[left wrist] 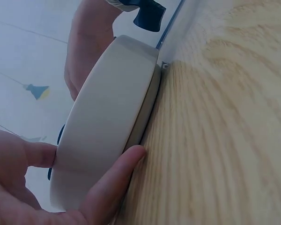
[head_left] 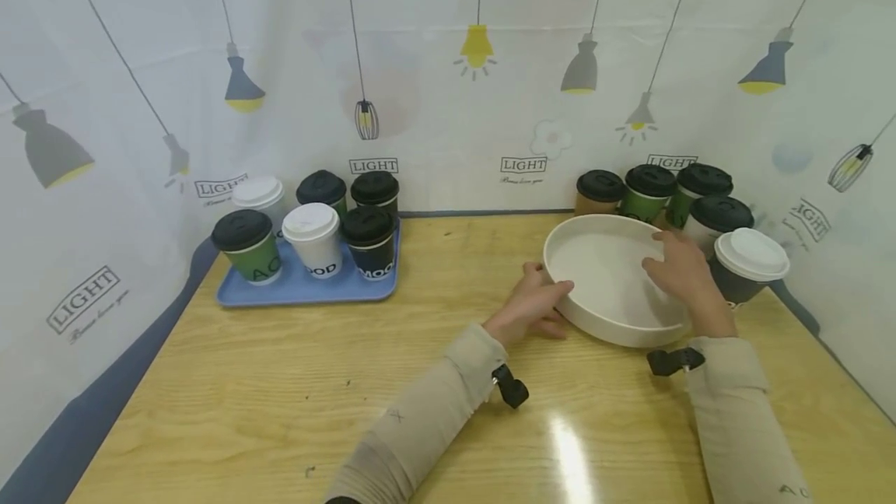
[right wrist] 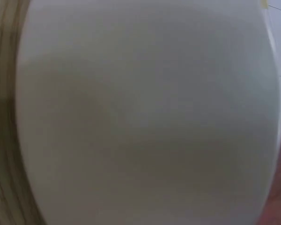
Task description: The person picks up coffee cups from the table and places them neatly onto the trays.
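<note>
A round, shallow white tray (head_left: 607,274) with a low upright wall is held between both hands at the right of the table. My left hand (head_left: 530,303) grips its left side, the thumb over the rim. In the left wrist view a finger (left wrist: 113,180) reaches under the tray's lower edge, which sits slightly off the wood. My right hand (head_left: 680,269) holds the right rim, thumb on the inner side; its other fingers are mostly hidden behind the wall. The tray's pale surface (right wrist: 145,117) fills most of the right wrist view.
Behind and right of the tray stand several lidded paper cups, including a brown one (head_left: 600,191) and a white-lidded dark one (head_left: 749,264). At left, a blue tray (head_left: 308,293) carries several more lidded cups. A printed curtain (head_left: 434,123) borders the wooden table (head_left: 336,395).
</note>
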Available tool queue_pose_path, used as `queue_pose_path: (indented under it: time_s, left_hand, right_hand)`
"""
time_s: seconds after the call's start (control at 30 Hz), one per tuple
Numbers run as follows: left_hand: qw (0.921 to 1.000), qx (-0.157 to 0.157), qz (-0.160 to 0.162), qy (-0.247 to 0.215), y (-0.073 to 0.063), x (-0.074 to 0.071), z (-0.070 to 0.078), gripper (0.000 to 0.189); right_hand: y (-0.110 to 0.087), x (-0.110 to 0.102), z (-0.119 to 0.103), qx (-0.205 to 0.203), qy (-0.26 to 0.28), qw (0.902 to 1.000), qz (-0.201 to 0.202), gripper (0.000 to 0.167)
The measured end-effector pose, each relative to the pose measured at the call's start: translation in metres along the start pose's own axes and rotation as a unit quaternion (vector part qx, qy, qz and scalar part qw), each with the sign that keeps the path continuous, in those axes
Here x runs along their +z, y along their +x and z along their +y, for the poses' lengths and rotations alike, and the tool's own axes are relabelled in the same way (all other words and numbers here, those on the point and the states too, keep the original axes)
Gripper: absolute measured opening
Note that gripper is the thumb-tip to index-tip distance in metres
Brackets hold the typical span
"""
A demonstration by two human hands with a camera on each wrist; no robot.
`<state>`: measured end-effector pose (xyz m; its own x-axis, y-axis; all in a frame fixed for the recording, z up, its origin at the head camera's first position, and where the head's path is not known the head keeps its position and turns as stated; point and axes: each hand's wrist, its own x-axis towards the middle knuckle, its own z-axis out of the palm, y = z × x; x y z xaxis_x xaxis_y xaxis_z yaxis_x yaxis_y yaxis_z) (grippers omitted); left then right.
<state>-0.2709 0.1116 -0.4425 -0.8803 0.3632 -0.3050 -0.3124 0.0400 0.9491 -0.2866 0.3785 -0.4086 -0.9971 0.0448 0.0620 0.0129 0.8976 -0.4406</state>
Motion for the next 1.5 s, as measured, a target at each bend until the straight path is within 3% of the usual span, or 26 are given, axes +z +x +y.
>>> queue_pose_path:
  time_s: [0.17, 0.3, 0.53, 0.67, 0.87, 1.07, 1.17, 1.37, 1.5]
  left_hand:
    - [0.9997, 0.014, 0.019, -0.008, 0.004, 0.005, 0.0, 0.069]
    - [0.9995, 0.019, 0.025, -0.007, 0.004, 0.005, 0.0, 0.072]
    - [0.9995, 0.019, 0.025, -0.005, 0.003, 0.0, 0.001, 0.074]
    - [0.9998, 0.014, 0.013, -0.007, -0.001, -0.011, 0.001, 0.075]
    - [0.9999, 0.009, -0.006, -0.004, -0.011, -0.045, 0.0, 0.072]
    - [1.0, -0.002, 0.005, -0.004, -0.029, -0.088, -0.003, 0.069]
    - [0.9997, 0.012, 0.018, 0.009, -0.04, -0.111, -0.003, 0.063]
    - [0.9972, 0.034, 0.054, 0.04, -0.058, -0.15, -0.004, 0.056]
    - [0.9938, 0.038, 0.07, 0.078, -0.069, -0.172, -0.002, 0.066]
  right_hand:
    - [-0.003, -0.004, -0.005, 0.049, -0.026, 0.9978, -0.036, 0.071]
    - [-0.006, -0.003, -0.007, 0.065, -0.029, 0.9965, -0.045, 0.074]
    - [-0.01, -0.005, -0.011, 0.055, -0.055, 0.9959, -0.046, 0.073]
    - [-0.011, -0.009, -0.017, 0.047, -0.057, 0.9958, -0.054, 0.073]
    - [-0.01, -0.013, -0.033, 0.025, -0.053, 0.9952, -0.079, 0.069]
    - [-0.012, -0.013, -0.049, -0.021, -0.036, 0.9932, -0.109, 0.068]
    - [-0.013, -0.009, -0.059, -0.038, 0.007, 0.9897, -0.138, 0.062]
    - [-0.016, 0.005, -0.086, -0.022, 0.12, 0.9731, -0.195, 0.051]
    - [-0.02, 0.014, -0.105, -0.019, 0.138, 0.9693, -0.203, 0.052]
